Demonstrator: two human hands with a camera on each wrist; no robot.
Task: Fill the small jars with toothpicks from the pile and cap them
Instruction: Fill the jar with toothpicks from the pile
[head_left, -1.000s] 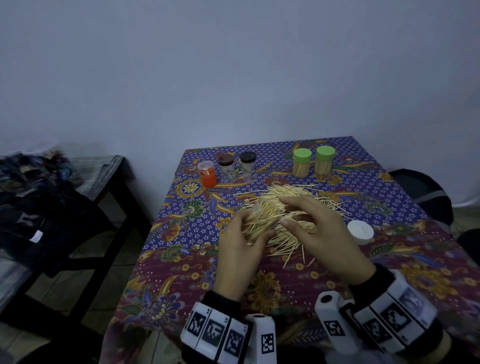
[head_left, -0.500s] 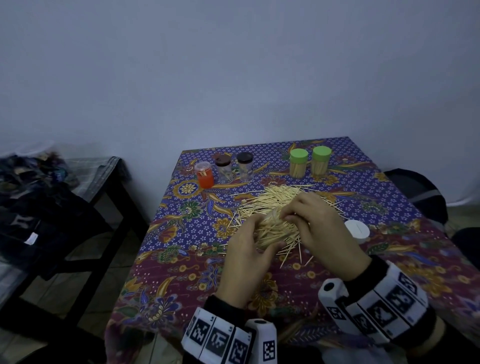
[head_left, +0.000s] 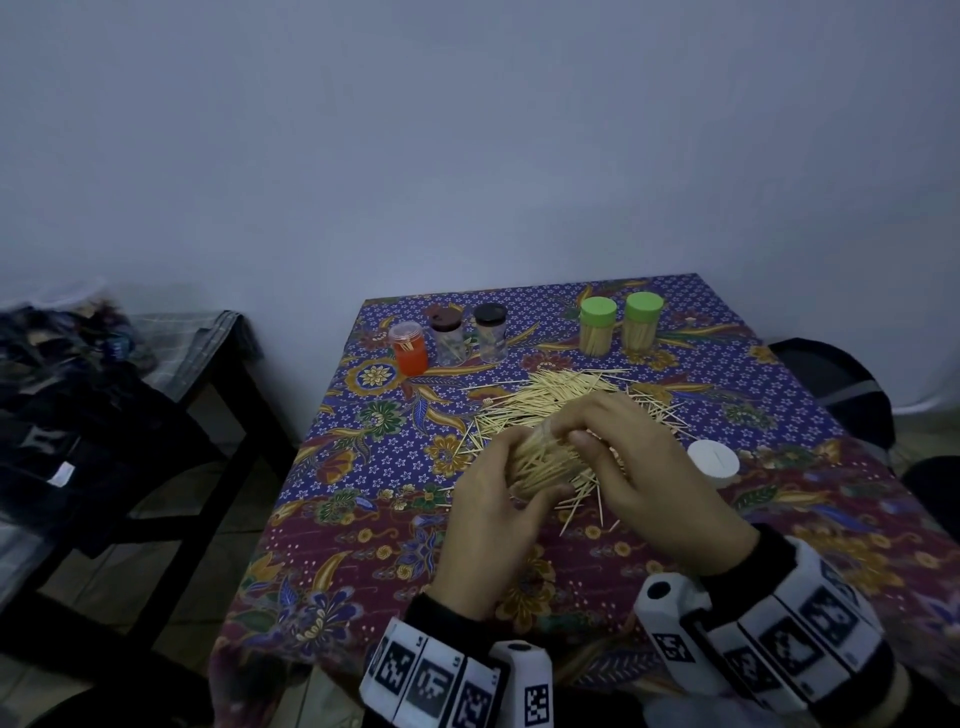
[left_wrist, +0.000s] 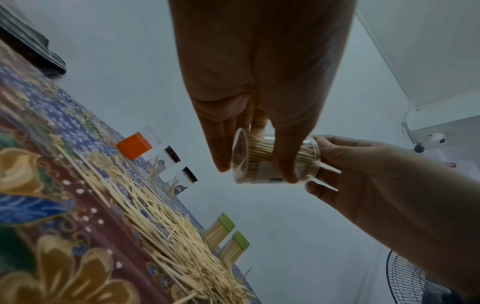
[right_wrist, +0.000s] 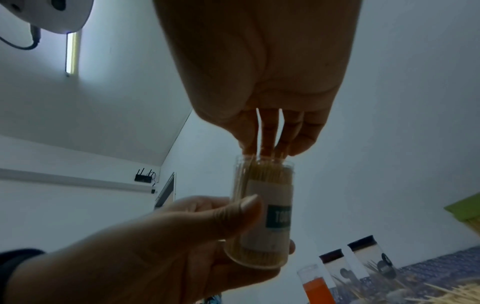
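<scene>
**Inspector:** Hands first. State of each?

**Assistant:** Left hand (head_left: 485, 512) is wrapped around a clear jar (right_wrist: 263, 214), thumb across its label, fingers behind. The jar is uncapped, packed with toothpicks, lifted off the desk (head_left: 363, 519) and tilted over the near edge of the pile (head_left: 558, 397). Right hand (head_left: 649, 483) has its fingertips (right_wrist: 267, 144) bunched at the jar's open mouth, on the toothpick ends; whether they pinch any I cannot tell, the wrist view being dim.

**Inspector:** Cap?

**Assistant:** A white cap (head_left: 712, 458) lies on the patterned cloth, just right of the right hand, apart from the jar.

**Inspector:** Remaining stock?

**Assistant:** Two green-capped jars (head_left: 621, 325) stand side by side at the far edge, full. To their left stand two dark-capped jars (head_left: 467, 332) holding a few toothpicks, and an orange jar (head_left: 409, 347). A dark side table (head_left: 171, 364) carries clothing on the left.
</scene>
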